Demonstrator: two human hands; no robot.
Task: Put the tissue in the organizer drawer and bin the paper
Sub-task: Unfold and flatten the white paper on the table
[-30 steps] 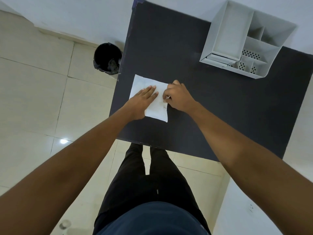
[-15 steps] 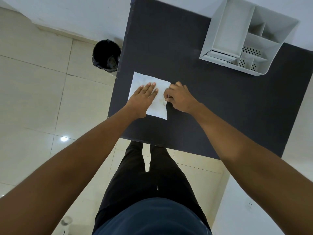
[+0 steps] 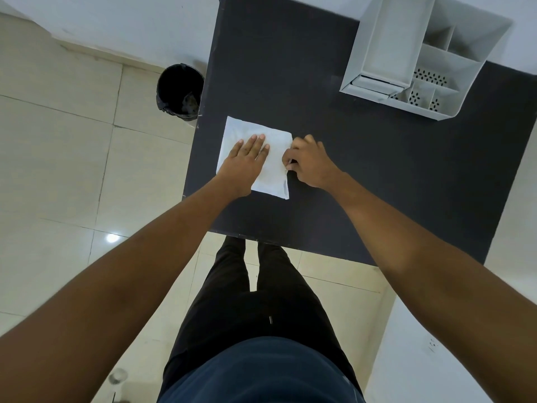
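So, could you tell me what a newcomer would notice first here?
Probably the white tissue lying flat near the dark table's left edge, with the left hand pressed flat on it and the right hand pinching its right edge. Next, the white organizer at the far right corner and the black bin on the floor.

Both hands on white tissue (image 3: 273,173) at near-left part of dark table (image 3: 377,170).
Left hand (image 3: 242,165) lies flat, palm down, fingers together, pressing the tissue's middle. Right hand (image 3: 309,161) curled at the tissue's right edge, fingertips pinching it. White organizer (image 3: 418,53) stands at the far right of the table, well apart from the tissue, drawer (image 3: 373,85) at its front lower left. Black bin (image 3: 180,91) on tiled floor (image 3: 58,170) just beside the table's left edge. Person stands in dark trousers.
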